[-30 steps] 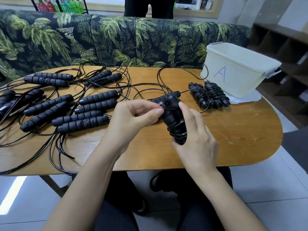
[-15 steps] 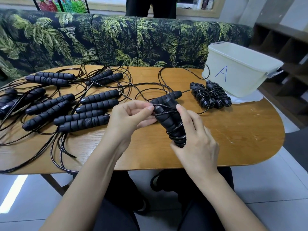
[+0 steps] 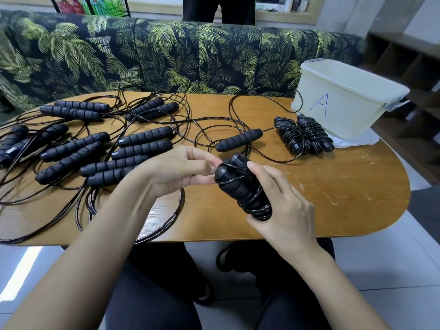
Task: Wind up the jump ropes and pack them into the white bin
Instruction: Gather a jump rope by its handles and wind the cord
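Bundle (image 3: 242, 189) drawn nearer; right hand (image 3: 285, 210) fingers grip it, left hand (image 3: 176, 170) fingers pinch cord (image 3: 228, 166).

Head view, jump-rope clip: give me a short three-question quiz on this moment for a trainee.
1. True or false: the white bin stands on the floor.
2. Fill in: the blue letter written on the bin is ___.
3. What does the right hand grip?
A) the partly wound jump rope
B) the bin's rim
C) a loose handle lying flat on the table

Key: 1 false, it stands on the table; 2 A; 3 A.
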